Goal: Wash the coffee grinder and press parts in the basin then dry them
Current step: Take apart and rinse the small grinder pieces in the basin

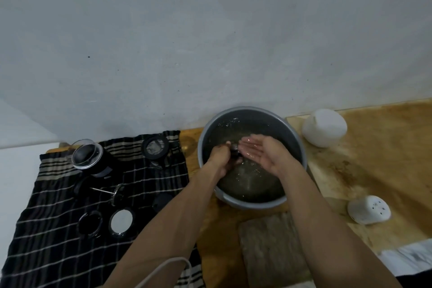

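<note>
A grey basin of water stands against the wall. Over the water my left hand grips a small dark part, mostly hidden by the fingers. My right hand is wet, palm up with straight fingers, right beside that part. On the black striped cloth to the left lie the glass press beaker, a round mesh filter part, the plunger rod with its disc, a dark ring, a ring with a pale centre and a small black piece.
A brownish folded cloth lies in front of the basin on the wooden top. Two white containers stand to the right, a big one near the wall and a small one with holes. A pale cable crosses my left forearm.
</note>
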Motion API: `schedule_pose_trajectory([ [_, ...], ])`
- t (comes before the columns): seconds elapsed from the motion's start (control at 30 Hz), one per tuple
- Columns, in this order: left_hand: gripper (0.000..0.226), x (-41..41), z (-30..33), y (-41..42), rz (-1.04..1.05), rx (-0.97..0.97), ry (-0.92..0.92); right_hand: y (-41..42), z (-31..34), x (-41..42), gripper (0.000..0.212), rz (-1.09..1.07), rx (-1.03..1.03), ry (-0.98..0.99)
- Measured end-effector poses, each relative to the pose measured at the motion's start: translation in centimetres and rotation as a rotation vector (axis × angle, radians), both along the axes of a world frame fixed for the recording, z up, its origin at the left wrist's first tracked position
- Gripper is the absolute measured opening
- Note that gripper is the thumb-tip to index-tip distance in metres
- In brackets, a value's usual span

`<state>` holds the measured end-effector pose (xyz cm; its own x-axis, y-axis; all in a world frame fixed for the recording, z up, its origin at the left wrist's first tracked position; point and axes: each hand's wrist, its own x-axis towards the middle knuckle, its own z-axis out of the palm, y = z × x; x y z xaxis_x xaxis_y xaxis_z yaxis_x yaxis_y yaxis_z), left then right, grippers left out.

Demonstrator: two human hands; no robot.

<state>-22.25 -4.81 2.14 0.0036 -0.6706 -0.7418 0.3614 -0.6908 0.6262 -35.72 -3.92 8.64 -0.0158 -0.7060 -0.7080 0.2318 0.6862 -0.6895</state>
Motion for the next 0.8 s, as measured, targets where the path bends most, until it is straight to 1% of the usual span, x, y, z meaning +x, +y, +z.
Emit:
schedule_pose_trajectory([
  [0.07, 0.039, 0.1, 0.1, 0.3, 0.027, 0.003, 0.008, -0.3, 0.9, 0.1, 0.026, 0.063, -0.077, 0.072],
  [0.1, 0.041, 0.1, 0.1, 0.3, 0.037, 0.001, 0.007, -0.4, 1.1, 0.0, 0.026, 0.084, -0.097, 0.139],
  [0.17, 0.038, 0.1, 0.1, 0.2, 0.048, -0.011, -0.003, -0.4, 0.6, -0.6, 0.023, 0.071, -0.094, 0.261],
  [0.23, 0.033, 0.2, 0.2, 0.2, 0.07, -0.007, 0.004, -0.2, -0.1, -1.5, 0.022, 0.016, -0.026, 0.35],
  [0.3, 0.031, 0.4, 0.3, 0.2, 0.097, -0.011, 0.024, 0.5, -0.5, -2.2, 0.028, -0.02, 0.063, 0.421],
  [0.37, 0.027, 0.4, 0.4, 0.2, 0.137, -0.025, 0.061, 1.4, -0.9, -2.6, 0.023, -0.055, 0.141, 0.435],
  [0.4, 0.025, 0.4, 0.4, 0.2, 0.161, -0.041, 0.078, 1.7, -1.0, -2.6, 0.02, -0.091, 0.166, 0.386],
  [0.43, 0.023, 0.4, 0.5, 0.2, 0.181, -0.064, 0.089, 1.8, -1.1, -2.5, 0.022, -0.116, 0.175, 0.303],
  [0.47, 0.023, 0.4, 0.4, 0.1, 0.193, -0.092, 0.098, 1.7, -1.3, -2.4, 0.026, -0.139, 0.16, 0.175],
  [0.53, 0.028, 0.5, 0.2, 0.0, 0.197, -0.144, 0.116, 1.2, -0.8, -1.7, 0.031, -0.113, 0.078, -0.054],
  [0.6, 0.033, 0.5, 0.3, 0.1, 0.186, -0.169, 0.124, 0.7, 0.4, -1.1, 0.032, -0.036, -0.022, -0.109],
  [0.67, 0.036, 0.4, 0.4, 0.2, 0.193, -0.176, 0.116, 0.3, 1.5, -0.7, 0.033, 0.076, -0.098, 0.018],
  [0.7, 0.037, 0.4, 0.5, 0.2, 0.205, -0.168, 0.111, 0.2, 1.9, -0.7, 0.032, 0.133, -0.116, 0.127],
  [0.8, 0.036, 0.4, 0.5, 0.0, 0.256, -0.115, 0.17, 0.6, 1.3, -1.4, 0.028, 0.186, -0.072, 0.362],
])
